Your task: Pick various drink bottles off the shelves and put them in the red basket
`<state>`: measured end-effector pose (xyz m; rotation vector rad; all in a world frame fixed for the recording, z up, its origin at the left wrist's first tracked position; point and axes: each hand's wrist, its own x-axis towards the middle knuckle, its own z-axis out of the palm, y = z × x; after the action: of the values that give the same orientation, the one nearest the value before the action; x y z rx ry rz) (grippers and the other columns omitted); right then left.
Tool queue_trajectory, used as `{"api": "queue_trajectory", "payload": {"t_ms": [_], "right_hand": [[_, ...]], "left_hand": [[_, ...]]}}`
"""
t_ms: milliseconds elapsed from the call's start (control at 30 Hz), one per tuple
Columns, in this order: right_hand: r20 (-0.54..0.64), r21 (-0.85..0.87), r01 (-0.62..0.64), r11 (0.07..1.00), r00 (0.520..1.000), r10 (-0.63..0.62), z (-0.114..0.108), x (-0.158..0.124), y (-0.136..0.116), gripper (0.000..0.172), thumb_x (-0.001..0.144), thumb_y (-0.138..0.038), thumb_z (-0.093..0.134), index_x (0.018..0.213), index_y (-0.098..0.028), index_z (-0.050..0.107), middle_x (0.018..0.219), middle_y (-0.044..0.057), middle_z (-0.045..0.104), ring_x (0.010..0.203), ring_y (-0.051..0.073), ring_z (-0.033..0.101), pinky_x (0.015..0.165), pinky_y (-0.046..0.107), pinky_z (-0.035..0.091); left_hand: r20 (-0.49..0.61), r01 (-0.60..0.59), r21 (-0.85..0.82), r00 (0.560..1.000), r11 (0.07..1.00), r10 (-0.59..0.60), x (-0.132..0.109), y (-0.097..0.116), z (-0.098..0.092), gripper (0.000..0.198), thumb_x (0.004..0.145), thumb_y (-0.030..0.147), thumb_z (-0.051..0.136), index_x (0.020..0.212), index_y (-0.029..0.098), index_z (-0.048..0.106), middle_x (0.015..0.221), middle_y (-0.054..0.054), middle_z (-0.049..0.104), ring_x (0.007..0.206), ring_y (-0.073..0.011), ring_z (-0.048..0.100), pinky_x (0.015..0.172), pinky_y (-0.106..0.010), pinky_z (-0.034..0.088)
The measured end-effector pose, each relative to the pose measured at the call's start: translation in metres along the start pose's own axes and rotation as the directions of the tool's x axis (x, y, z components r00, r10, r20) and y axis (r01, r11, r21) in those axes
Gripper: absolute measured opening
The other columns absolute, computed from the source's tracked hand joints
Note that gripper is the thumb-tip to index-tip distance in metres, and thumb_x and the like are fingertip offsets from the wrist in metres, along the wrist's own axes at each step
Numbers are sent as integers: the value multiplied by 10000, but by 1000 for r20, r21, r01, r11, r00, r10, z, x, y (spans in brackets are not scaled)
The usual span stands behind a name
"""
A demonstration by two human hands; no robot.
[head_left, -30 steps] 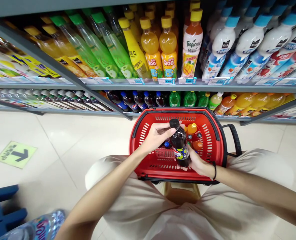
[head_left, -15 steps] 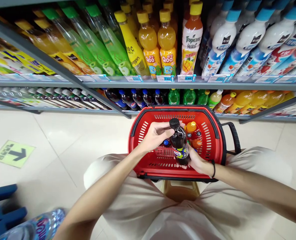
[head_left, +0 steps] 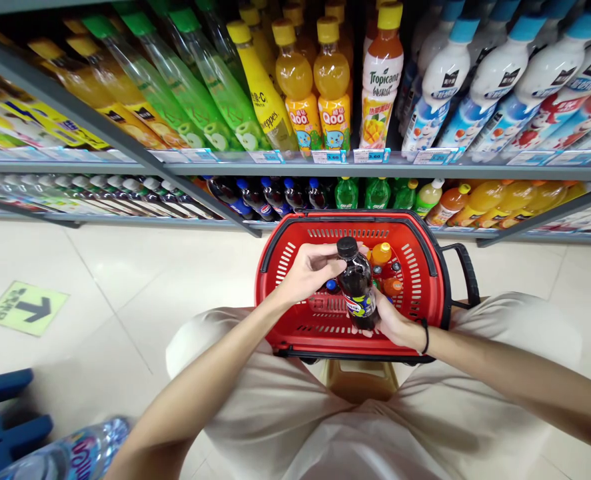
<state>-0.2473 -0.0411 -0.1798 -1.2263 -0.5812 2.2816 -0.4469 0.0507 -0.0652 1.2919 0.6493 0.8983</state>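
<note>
Shop aisle with pale floor tiles and drink shelves just behind a red basket. Above the basket's middle, a dark bottle, tilted, black cap toward the shelves; left hand closed around its neck, right hand cupped under its base on the basket's near side. Inside the basket, under the bottle, orange-capped bottles.

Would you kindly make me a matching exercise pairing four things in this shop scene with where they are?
1. dark bottle
2. red basket
3. Tropicana bottle
4. arrow sticker

a. on the floor, left
b. on the upper shelf
c. held in both hands
d. in front of the knees

Pairs: 1-c, 2-d, 3-b, 4-a
</note>
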Motion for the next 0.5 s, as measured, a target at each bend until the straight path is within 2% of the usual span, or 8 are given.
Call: {"api": "queue_trajectory", "payload": {"t_ms": [333,500], "right_hand": [[-14,10,-8,1000,1000,8,6,-6,-6,680,1121,-647,145,949,-169,598,629,64,650,524,190,656,399,226,396],[-14,-3,-11,1000,1000,11,4,-5,-4,713,1113,-670,145,960,-158,617,636,76,666,480,179,617,403,234,391]], "left_hand": [[31,6,-54,999,999,-4,0,2,1,420,898,360,835,1264,156,806,1268,-185,775,1276,-367,709,1045,-421,619],[49,-7,-63,999,998,10,-2,0,0,431,898,350,838,1287,170,797,1293,-186,765,1270,-361,713,1039,-404,618]]}}
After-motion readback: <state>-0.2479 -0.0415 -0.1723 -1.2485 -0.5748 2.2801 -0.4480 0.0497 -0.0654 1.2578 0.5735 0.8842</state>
